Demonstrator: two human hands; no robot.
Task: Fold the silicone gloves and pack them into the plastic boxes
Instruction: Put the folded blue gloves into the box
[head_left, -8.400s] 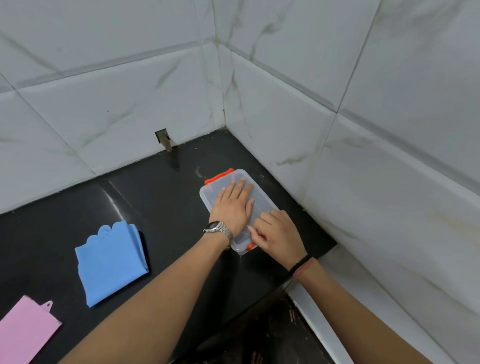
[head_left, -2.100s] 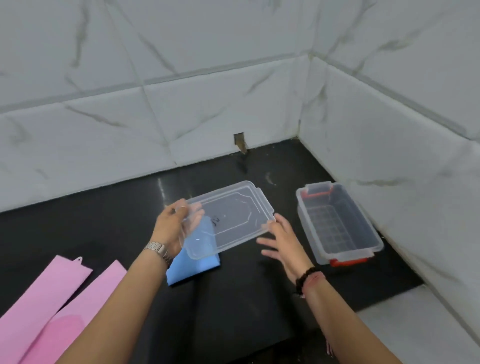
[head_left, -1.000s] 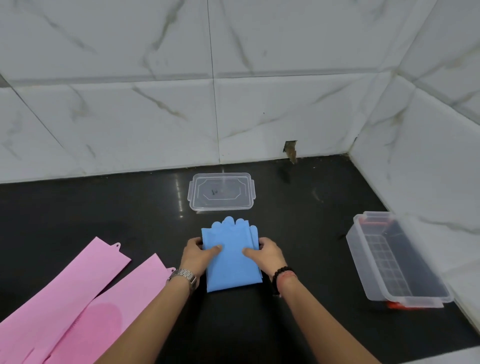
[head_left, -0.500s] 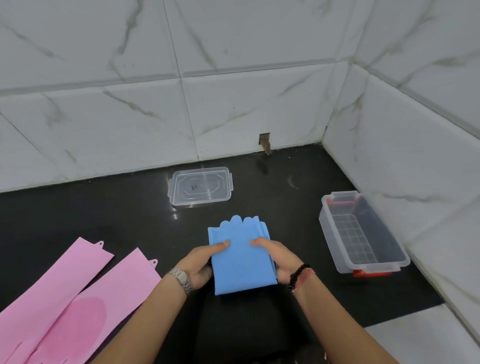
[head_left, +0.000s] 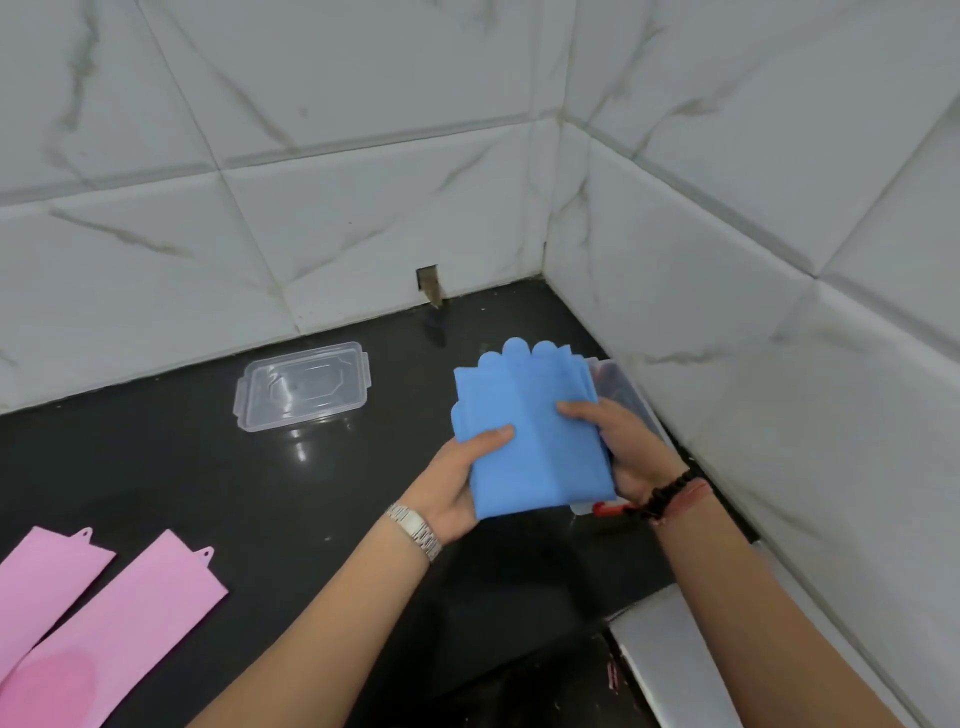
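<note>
The folded blue silicone gloves (head_left: 530, 431) are lifted off the counter and held flat, fingertips pointing away from me. My left hand (head_left: 457, 480) grips their left edge with the thumb on top. My right hand (head_left: 621, 447) grips the right edge. The gloves hang over the clear plastic box (head_left: 621, 382), which stands by the right wall and is mostly hidden; its red latch (head_left: 605, 508) shows under my right wrist. The box's clear lid (head_left: 304, 384) lies flat on the counter at the back left.
Two pink silicone gloves (head_left: 78, 623) lie unfolded at the lower left of the black counter (head_left: 208, 493). White marble-tiled walls close in the back and the right. The counter's front edge drops off near my right forearm, beside a pale ledge (head_left: 675, 670).
Both hands have lifted the folded blue gloves from the counter's middle and carried them right, over the open box. Earlier the lid was taken off the box and set down at the back.
</note>
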